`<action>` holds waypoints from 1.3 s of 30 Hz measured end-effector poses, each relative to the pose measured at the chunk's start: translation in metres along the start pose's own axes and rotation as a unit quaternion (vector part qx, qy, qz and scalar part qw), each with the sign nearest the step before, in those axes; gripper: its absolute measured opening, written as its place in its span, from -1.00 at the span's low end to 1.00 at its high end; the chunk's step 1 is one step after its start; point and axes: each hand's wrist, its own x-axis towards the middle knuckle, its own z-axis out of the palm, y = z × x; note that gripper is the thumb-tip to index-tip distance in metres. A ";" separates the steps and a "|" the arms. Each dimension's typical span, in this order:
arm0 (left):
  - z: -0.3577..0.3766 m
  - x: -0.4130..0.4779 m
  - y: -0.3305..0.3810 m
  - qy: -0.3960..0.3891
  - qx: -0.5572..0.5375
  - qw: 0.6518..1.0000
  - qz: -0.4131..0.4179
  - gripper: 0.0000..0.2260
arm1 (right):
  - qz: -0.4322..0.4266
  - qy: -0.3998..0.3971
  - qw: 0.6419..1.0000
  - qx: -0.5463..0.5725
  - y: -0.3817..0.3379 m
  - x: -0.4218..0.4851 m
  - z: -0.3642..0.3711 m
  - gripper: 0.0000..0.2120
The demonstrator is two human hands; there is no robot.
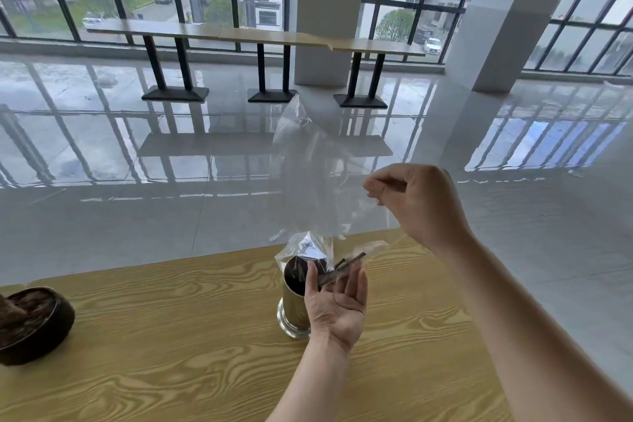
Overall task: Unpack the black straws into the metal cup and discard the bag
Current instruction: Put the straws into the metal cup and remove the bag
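Right hand [416, 204] raised, fingers pinching the clear plastic bag [315, 175] inverted over the metal cup [294, 307] on the wooden table [171, 336]. Left hand [337, 300] palm-up, fingers near straight, supporting black straws [346, 267] at the cup's rim.

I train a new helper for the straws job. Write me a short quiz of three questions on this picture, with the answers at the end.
1. Choose one: the raised right hand pinches A) the clear bag, B) the metal cup, C) nothing.
2. True or false: the metal cup lies on its side on the wooden table.
3. Fill in: the black straws that stick out to the right of the cup rest against the fingers of the ____ hand.

Key
1. A.
2. False: the cup stands upright.
3. Left: the left hand is beside the cup, with its fingers straight.
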 end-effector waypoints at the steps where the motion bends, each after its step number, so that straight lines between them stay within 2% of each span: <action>1: 0.000 0.000 0.000 0.004 -0.001 1.000 -0.002 -0.32 | 0.005 0.003 1.000 0.006 -0.001 0.000 0.000 -0.87; 6: -0.002 -0.002 -0.001 0.009 -0.003 1.000 -0.003 -0.33 | 0.012 0.021 0.999 0.034 -0.005 0.002 -0.002 -0.88; 11: -0.002 -0.003 -0.002 0.012 0.005 1.000 0.006 -0.33 | -0.002 -0.002 1.000 -0.010 -0.007 0.000 -0.007 -0.80; 18: 0.002 -0.009 -0.007 0.001 0.003 1.000 0.003 -0.32 | 0.004 0.051 0.999 0.010 -0.013 -0.002 -0.029 -0.70; 23: 0.007 -0.013 -0.015 0.007 0.018 1.000 -0.008 -0.35 | 0.005 0.080 0.997 0.021 -0.022 -0.007 -0.042 -0.75; 34: 0.024 -0.016 -0.022 -0.011 0.028 0.999 -0.018 -0.59 | 0.000 0.122 0.991 0.061 -0.032 -0.013 -0.072 -0.85; 39: 0.036 -0.014 -0.010 -0.016 0.037 0.999 0.002 -0.71 | 0.003 0.114 0.993 0.037 -0.029 -0.014 -0.073 -0.86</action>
